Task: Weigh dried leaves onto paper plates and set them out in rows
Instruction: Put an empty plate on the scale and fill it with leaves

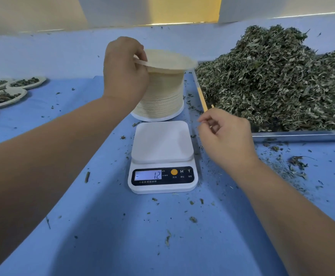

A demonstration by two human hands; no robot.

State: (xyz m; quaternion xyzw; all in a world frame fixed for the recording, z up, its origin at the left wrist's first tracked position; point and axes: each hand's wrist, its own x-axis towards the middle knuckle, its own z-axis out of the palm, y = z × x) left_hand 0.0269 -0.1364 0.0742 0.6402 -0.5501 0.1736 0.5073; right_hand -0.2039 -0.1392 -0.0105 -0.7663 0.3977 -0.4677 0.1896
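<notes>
My left hand (125, 70) pinches the near edge of a cream paper plate (168, 59) and holds it tilted just above a tall stack of paper plates (162, 94). In front of the stack stands a white digital scale (161, 154) with a bare platform; its display reads -12. My right hand (225, 136) hovers to the right of the scale with loosely curled fingers and holds nothing. A big heap of dried green leaves (278, 76) fills a metal tray (302, 134) at the right.
Several filled paper plates (5, 94) lie in rows at the far left on the blue table cover (123, 236). Leaf crumbs are scattered around the scale and below the tray. A pale wall runs along the back.
</notes>
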